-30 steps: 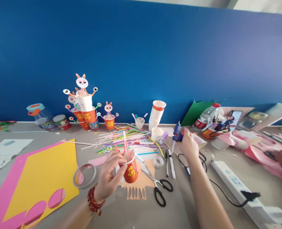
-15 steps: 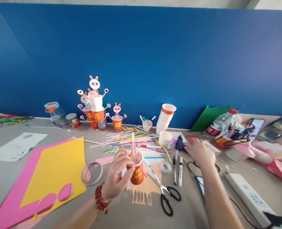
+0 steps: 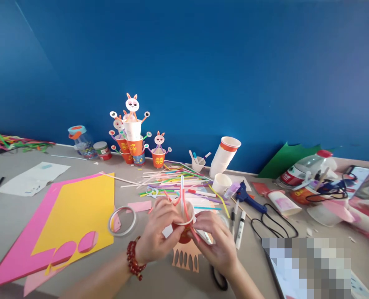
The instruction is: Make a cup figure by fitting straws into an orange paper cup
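Observation:
My left hand (image 3: 163, 226) is closed on the rim of a red paper cup (image 3: 184, 236) with yellow lettering. Pink-red pipe cleaners (image 3: 185, 203) and a pale straw stand up out of the cup. On the cup's right side, my right hand (image 3: 217, 238) pinches at a pink-red strip by the wall; its fingertips touch the cup there. Beneath the hands lies a peach paper sheet (image 3: 186, 257) with slot-shaped cut-outs. A pair of scissors (image 3: 219, 279) is mostly covered by my right hand. The blue glue gun (image 3: 249, 199) rests on the table to the right.
Rabbit-faced cup figures (image 3: 134, 133) stand by the blue wall. Loose straws (image 3: 175, 178) lie in front of them, with a tall cup stack (image 3: 225, 157) farther right. A tape roll (image 3: 122, 221) and yellow paper (image 3: 78, 207) are at left; a tablet-like device (image 3: 273, 270) is at right.
My right hand has come from the glue gun at the right to the cup, leaving the gun on the table. The view has shifted slightly, and my left hand still holds the cup.

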The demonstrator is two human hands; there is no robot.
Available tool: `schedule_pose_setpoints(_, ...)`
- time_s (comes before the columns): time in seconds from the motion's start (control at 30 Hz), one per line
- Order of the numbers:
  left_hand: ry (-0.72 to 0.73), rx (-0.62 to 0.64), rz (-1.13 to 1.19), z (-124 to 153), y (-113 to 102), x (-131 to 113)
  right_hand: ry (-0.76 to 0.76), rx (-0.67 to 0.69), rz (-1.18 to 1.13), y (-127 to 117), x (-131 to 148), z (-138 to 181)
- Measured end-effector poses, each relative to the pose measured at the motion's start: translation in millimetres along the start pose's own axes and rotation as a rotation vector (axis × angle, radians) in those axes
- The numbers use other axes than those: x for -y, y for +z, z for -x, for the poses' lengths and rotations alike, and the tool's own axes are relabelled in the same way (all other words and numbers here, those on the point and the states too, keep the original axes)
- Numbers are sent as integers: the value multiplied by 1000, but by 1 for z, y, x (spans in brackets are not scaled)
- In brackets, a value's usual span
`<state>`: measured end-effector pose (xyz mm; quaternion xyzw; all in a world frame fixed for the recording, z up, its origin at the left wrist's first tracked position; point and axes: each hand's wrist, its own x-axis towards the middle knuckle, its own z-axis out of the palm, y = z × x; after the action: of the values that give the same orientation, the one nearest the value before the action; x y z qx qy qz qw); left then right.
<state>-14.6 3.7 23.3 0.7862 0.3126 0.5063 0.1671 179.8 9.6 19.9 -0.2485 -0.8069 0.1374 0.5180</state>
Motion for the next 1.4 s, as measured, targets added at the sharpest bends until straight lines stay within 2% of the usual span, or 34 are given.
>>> schedule_pose_setpoints(0.33, 72, 35, -79, -1, -2, 0, 39, -26, -148, 0, 3, 8)
schedule_pose_setpoints(0.6, 76, 64, -81, 1, -2, -2, 57, -47, -259, -3, -1, 10)
schedule_pose_setpoints(1.23, 104, 120, -123, -1, -4, -5, 32, -21, -215, -11, -1, 7)
schedule_pose_setpoints(1.4, 93, 124, -150, -1, -3, -9, 38, -10, -120, -13, 0, 8)
